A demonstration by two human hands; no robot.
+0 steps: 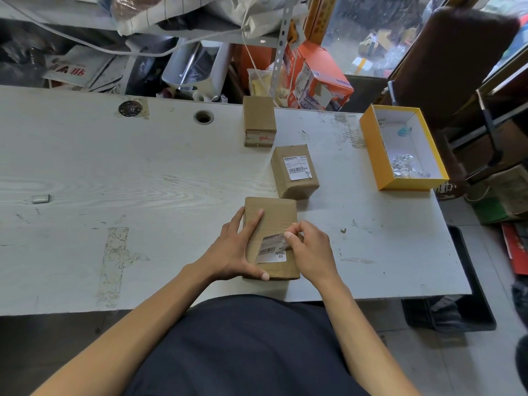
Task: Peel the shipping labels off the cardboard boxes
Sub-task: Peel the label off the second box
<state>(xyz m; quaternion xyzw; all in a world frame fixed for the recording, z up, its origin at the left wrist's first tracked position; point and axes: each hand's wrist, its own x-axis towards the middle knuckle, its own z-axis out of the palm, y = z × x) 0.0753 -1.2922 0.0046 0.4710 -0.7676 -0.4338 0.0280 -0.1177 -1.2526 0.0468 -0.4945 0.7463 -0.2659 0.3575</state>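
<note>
Nearest, on the table (143, 181): cardboard box (274, 215) steadied by left hand (231, 250), fingers straight across its top, thumb at the near edge. Right hand (311, 247), grip narrow, pinching the upper right corner of the shipping label (271, 250). Just beyond, second box (294, 178) with label (297, 167) on top. Further back, third box (258, 121). Well right, open yellow box (371, 150).

Three brown boxes (270, 221); two labels (271, 250) attached.
</note>
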